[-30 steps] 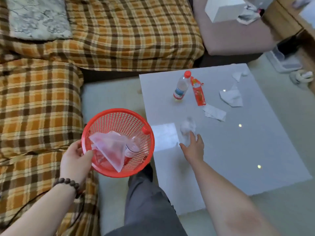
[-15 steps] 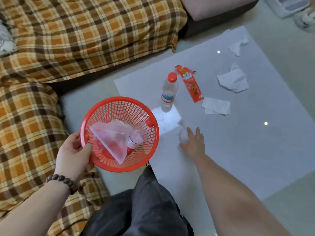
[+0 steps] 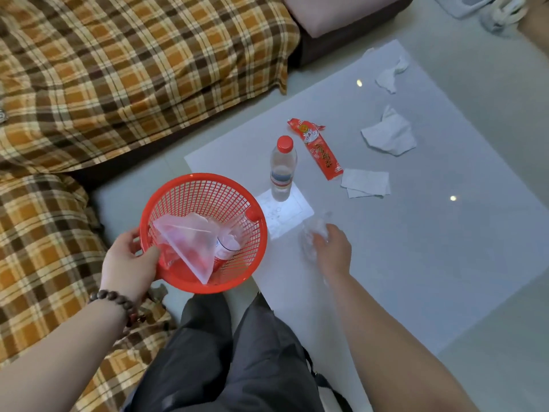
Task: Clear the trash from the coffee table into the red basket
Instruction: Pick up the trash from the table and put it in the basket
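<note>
My left hand (image 3: 130, 263) grips the rim of the red basket (image 3: 205, 185), held beside the table's near left corner. Inside it lie a clear plastic bag (image 3: 184, 242) and a bottle with a red cap. My right hand (image 3: 331, 248) is closed on a crumpled clear plastic wrapper (image 3: 312, 233) on the grey coffee table (image 3: 445, 263). Further back on the table stand an upright water bottle (image 3: 282, 168), a red snack wrapper (image 3: 319, 151) and three white tissues (image 3: 365, 182), (image 3: 389, 135), (image 3: 389, 77).
A plaid sofa (image 3: 133, 69) runs along the left and back. My dark-trousered legs (image 3: 222, 358) fill the gap between sofa and table. A pink seat (image 3: 326, 13) sits past the table's far corner, with a white bin (image 3: 469, 4) on the floor.
The view has swung so the table sits more to the right. My right hand has closed its fingers over the crumpled wrapper. The basket stays in my left hand.
</note>
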Available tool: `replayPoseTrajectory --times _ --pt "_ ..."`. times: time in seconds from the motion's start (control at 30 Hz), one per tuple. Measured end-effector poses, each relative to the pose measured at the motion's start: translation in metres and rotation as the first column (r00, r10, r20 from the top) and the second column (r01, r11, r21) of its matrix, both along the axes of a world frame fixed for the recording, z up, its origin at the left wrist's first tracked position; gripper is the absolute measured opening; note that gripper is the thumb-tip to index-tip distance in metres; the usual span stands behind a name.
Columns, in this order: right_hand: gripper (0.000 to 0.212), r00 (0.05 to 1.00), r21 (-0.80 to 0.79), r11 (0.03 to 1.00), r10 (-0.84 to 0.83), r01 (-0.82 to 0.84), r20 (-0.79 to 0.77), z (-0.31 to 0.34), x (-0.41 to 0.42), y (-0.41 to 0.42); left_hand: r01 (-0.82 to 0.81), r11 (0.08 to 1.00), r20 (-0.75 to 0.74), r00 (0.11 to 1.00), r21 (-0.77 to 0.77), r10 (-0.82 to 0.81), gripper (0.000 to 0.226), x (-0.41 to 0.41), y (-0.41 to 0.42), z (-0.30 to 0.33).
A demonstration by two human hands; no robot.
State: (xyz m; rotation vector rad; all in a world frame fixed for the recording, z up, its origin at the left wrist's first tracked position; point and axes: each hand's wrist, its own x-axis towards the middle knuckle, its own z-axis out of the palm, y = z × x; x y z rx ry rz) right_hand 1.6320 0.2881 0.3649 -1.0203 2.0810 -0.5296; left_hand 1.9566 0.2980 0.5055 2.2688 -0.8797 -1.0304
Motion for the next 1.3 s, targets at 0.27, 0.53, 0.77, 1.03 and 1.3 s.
replayPoseTrajectory --times 0.27,0.53,0.77,1.03,1.3 --pt "0.030 0.980 -0.367 0.922 0.169 -0.121 0.103 0.126 0.068 -0.028 0.123 0.990 -0.036 0.991 -0.063 -0.126 0.035 -0.008 -0.022 0.026" --pt "0.049 0.861 -0.364 0.781 0.460 -0.508 -0.215 0.162 0.123 -0.057 0.231 0.968 -0.116 0.963 -0.098 -0.241 0.036 -0.014 -0.039 0.045" --pt "0.040 0.825 -0.329 0.757 0.521 -0.565 -0.220 0.155 0.141 -0.052 0.194 0.975 -0.143 0.968 -0.109 -0.208 0.037 0.005 -0.055 0.046" --pt "0.048 0.965 -0.392 0.888 0.177 -0.241 -0.193 0.153 0.135 -0.065 0.097 0.990 -0.188 0.975 -0.102 -0.114 0.025 0.038 -0.090 0.046" --pt "0.066 0.954 -0.200 0.969 0.087 -0.148 -0.286 0.124 0.108 -0.144 0.107 0.991 -0.197 0.973 -0.081 -0.122 0.034 0.086 -0.129 0.045"
